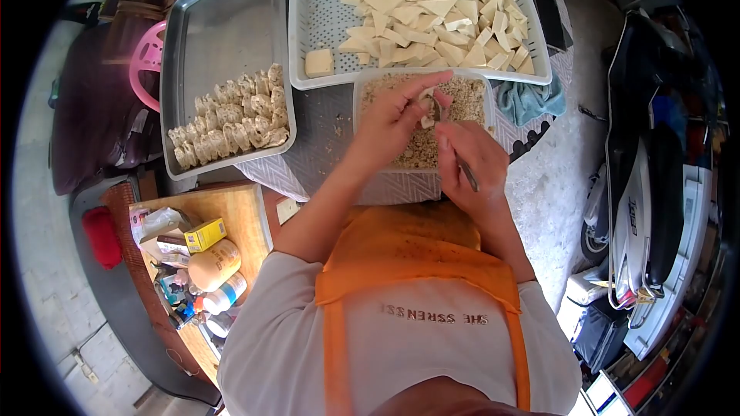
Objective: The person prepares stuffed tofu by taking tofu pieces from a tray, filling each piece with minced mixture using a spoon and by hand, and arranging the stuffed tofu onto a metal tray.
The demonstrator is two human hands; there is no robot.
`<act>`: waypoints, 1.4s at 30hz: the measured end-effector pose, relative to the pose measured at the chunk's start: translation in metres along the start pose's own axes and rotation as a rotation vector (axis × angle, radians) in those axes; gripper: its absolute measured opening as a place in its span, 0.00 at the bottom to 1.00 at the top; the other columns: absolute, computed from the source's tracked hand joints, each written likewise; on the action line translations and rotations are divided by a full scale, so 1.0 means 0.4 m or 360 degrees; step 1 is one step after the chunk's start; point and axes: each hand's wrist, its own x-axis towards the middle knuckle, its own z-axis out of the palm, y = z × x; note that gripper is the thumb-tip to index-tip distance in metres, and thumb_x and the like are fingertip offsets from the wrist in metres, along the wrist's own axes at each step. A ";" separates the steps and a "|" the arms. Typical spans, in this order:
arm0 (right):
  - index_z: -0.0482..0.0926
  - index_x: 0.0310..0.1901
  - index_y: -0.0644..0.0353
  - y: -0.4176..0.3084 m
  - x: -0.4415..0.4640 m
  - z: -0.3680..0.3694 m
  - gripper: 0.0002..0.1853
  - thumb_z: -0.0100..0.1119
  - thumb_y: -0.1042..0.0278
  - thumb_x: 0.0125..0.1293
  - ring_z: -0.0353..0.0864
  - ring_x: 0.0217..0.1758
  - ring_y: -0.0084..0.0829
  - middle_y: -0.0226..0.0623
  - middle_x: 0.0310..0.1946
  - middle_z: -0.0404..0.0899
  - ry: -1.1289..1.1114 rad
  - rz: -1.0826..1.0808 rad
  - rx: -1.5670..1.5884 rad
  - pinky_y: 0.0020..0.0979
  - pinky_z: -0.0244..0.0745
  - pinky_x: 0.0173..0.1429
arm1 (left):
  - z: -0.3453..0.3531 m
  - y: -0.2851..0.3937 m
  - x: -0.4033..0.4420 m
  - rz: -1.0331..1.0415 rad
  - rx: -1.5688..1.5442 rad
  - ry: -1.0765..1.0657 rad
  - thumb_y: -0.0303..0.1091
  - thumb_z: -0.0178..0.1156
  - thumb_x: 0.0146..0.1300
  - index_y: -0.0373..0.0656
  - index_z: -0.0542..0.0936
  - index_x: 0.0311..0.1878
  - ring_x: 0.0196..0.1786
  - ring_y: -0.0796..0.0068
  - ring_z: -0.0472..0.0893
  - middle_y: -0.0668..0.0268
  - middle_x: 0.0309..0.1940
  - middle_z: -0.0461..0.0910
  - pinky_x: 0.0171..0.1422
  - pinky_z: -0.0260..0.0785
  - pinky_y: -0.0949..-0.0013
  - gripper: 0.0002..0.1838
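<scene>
Pinching a small pale, crumb-flecked piece [427, 110] at upper centre, the left hand [391, 117] adjoins the right hand [475, 160], clamped on a metal utensil [466, 172].

Likely home food-prep space: cloth-covered table [324, 135], metal tray [223, 38], white tray [317, 19].

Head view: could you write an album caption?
Left hand holds a pale piece, right hand a metal utensil, over a tub of brown crumbs.

Our left hand [395, 117] reaches out front, its fingers pointing to our right. Our right hand [474, 160] curls close by. We bend our left arm [325, 204] and right arm [502, 231].
</scene>
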 end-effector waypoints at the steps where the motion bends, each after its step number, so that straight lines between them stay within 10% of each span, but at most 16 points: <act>1: 0.76 0.38 0.65 -0.001 0.002 0.008 0.09 0.55 0.82 0.53 0.77 0.27 0.43 0.42 0.28 0.77 -0.0011 -0.0008 -0.0042 0.35 0.75 0.33 | 0.003 -0.002 -0.001 0.0030 0.0030 -0.0016 0.23 0.43 0.66 0.44 0.70 0.62 0.48 0.80 0.75 0.66 0.46 0.78 0.50 0.67 0.78 0.21; 5: 0.77 0.36 0.66 0.041 -0.014 0.029 0.05 0.55 0.79 0.56 0.77 0.26 0.43 0.44 0.27 0.77 0.0136 0.0019 0.0235 0.36 0.74 0.33 | -0.006 -0.017 -0.007 -0.0040 -0.0041 0.0047 0.22 0.43 0.65 0.41 0.71 0.60 0.50 0.78 0.75 0.66 0.47 0.78 0.53 0.67 0.76 0.20; 8: 0.77 0.35 0.66 0.029 -0.008 -0.025 0.04 0.55 0.78 0.58 0.78 0.28 0.45 0.45 0.28 0.78 0.0311 0.0767 0.0447 0.36 0.74 0.33 | -0.024 -0.025 -0.014 -0.0081 -0.0264 0.0186 0.22 0.45 0.65 0.39 0.72 0.57 0.51 0.76 0.76 0.66 0.48 0.77 0.54 0.68 0.75 0.18; 14: 0.76 0.36 0.67 0.104 0.010 0.003 0.08 0.50 0.70 0.64 0.79 0.29 0.44 0.44 0.26 0.78 -0.0423 0.0732 -0.0172 0.34 0.73 0.32 | -0.023 -0.008 -0.007 -0.0199 -0.0401 0.0166 0.20 0.47 0.61 0.37 0.73 0.51 0.51 0.75 0.76 0.64 0.49 0.76 0.54 0.68 0.75 0.15; 21: 0.76 0.37 0.63 0.103 0.009 -0.045 0.09 0.47 0.69 0.68 0.74 0.20 0.18 0.34 0.23 0.79 0.0006 0.1311 0.0925 0.21 0.66 0.23 | -0.044 -0.007 -0.013 -0.0269 -0.0460 0.0299 0.20 0.45 0.58 0.39 0.74 0.51 0.47 0.79 0.75 0.68 0.47 0.76 0.48 0.67 0.79 0.18; 27: 0.76 0.37 0.62 0.067 0.014 -0.050 0.07 0.48 0.71 0.68 0.70 0.20 0.16 0.31 0.23 0.78 0.0273 0.1129 0.1231 0.17 0.64 0.23 | 0.001 -0.001 0.002 -0.0219 -0.0289 0.0146 0.20 0.43 0.55 0.41 0.75 0.52 0.41 0.85 0.72 0.73 0.44 0.75 0.44 0.63 0.83 0.22; 34: 0.76 0.34 0.64 0.030 0.021 -0.004 0.03 0.54 0.74 0.62 0.76 0.21 0.26 0.35 0.23 0.76 0.0089 0.0804 0.0349 0.23 0.71 0.26 | 0.015 -0.013 0.006 -0.0308 -0.0456 0.0170 0.21 0.45 0.57 0.41 0.74 0.52 0.41 0.84 0.74 0.73 0.45 0.75 0.44 0.66 0.79 0.19; 42: 0.77 0.29 0.65 -0.029 0.081 -0.025 0.02 0.58 0.76 0.57 0.78 0.22 0.36 0.39 0.25 0.77 0.0157 0.0215 0.0038 0.28 0.73 0.28 | 0.029 0.021 0.006 0.0199 0.0944 0.0389 0.24 0.47 0.64 0.40 0.72 0.49 0.41 0.67 0.76 0.62 0.38 0.75 0.47 0.69 0.65 0.11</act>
